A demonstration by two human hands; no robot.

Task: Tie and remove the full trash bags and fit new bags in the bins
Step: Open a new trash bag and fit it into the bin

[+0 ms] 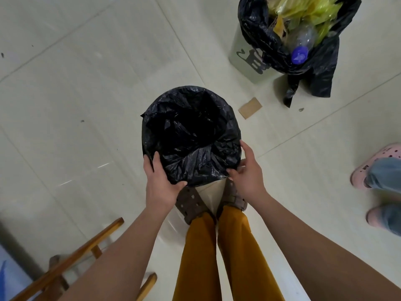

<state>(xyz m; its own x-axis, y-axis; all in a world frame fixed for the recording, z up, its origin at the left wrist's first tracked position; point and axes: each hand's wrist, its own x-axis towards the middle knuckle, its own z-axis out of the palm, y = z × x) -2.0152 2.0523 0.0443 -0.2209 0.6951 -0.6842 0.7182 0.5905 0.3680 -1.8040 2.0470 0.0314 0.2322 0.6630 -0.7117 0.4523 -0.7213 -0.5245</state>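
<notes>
A round bin stands on the floor just in front of my feet, lined with a fresh black bag (191,135) that is folded over its rim and hides the bin itself. My left hand (159,181) grips the near left rim, thumb over the plastic. My right hand (245,170) holds the near right rim, fingers against the bag's folded edge. At the top right stands a pale square bin (240,55) with a full black bag (308,61) open at the top, showing yellow plastic and a clear bottle with a blue cap (300,55).
A piece of brown cardboard (250,107) lies on the tiled floor between the bins. A wooden chair frame (71,257) is at the bottom left. Another person's feet in pink clogs (373,168) stand at the right edge.
</notes>
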